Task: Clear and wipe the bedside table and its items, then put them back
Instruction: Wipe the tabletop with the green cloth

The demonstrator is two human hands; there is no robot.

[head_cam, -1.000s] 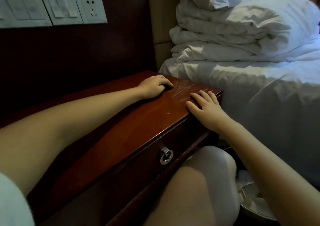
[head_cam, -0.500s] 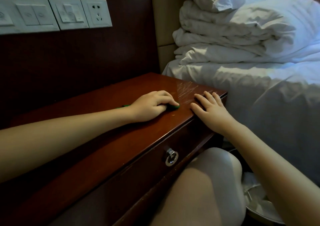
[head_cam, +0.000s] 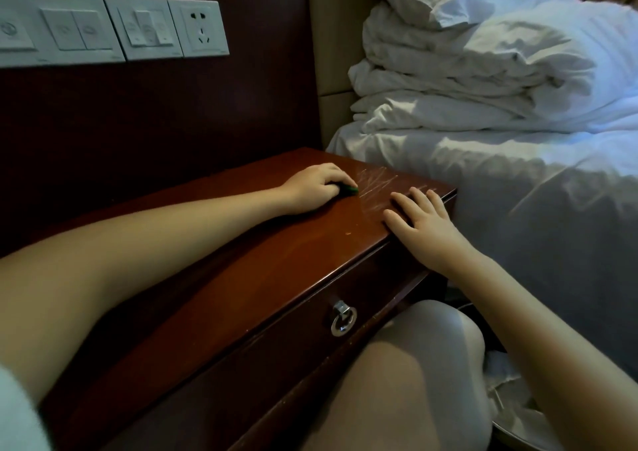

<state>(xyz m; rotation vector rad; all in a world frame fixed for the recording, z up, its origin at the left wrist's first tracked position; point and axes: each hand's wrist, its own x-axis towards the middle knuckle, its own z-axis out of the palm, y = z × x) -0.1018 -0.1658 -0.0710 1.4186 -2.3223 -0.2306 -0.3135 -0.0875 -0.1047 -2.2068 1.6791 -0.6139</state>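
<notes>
Green cloth (head_cam: 348,189) on the bedside table (head_cam: 276,260)
Left hand (head_cam: 312,188) curls around the cloth and holds it on the table top. At 4 o'clock from it, right hand (head_cam: 424,224) lies flat, fingers straight.

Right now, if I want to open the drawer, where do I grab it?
Grab the metal ring on the front of the drawer. It hangs down from a small mount, so hook a finger through the loop from the front and pull toward you. A knee sits close in front, so reaching in from above is probably easiest.
</notes>
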